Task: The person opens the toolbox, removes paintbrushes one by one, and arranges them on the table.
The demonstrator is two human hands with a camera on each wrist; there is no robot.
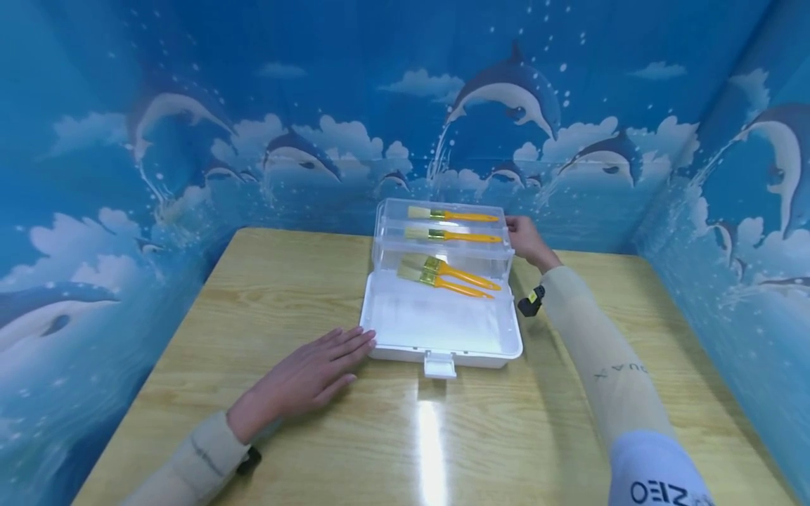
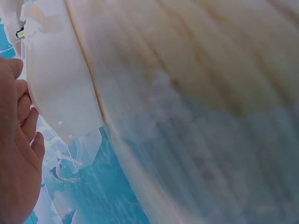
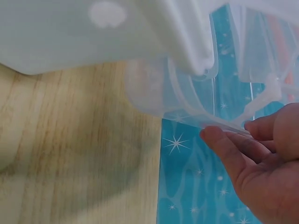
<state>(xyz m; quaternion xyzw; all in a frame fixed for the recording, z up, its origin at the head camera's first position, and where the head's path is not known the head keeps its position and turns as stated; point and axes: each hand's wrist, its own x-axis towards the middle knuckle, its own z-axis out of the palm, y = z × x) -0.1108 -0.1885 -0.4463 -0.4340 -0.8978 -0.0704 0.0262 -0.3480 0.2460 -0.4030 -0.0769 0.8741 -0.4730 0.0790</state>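
Blue dolphin cloth [image 1: 354, 70] hung behind a wooden surface [image 1: 285, 274], where a white box [image 1: 443, 323] stood open near mid-frame, its latch [image 1: 439, 365] facing the bottom of the frame. Work seemed partway: two brushes [image 1: 471, 217] lay one above the other in the clear tiers [image 1: 389, 249], two more brushes [image 1: 470, 276] overlapped below them, and the box was not yet closed. Every handle pointed right, long axes running across the frame, the lower ones sloping down rightward. The right hand [image 1: 527, 241] pinched the clear tiers' edge between its fingers; the left hand [image 1: 306, 376], grasping nothing, touched the box's lower-left corner with straight fingers.
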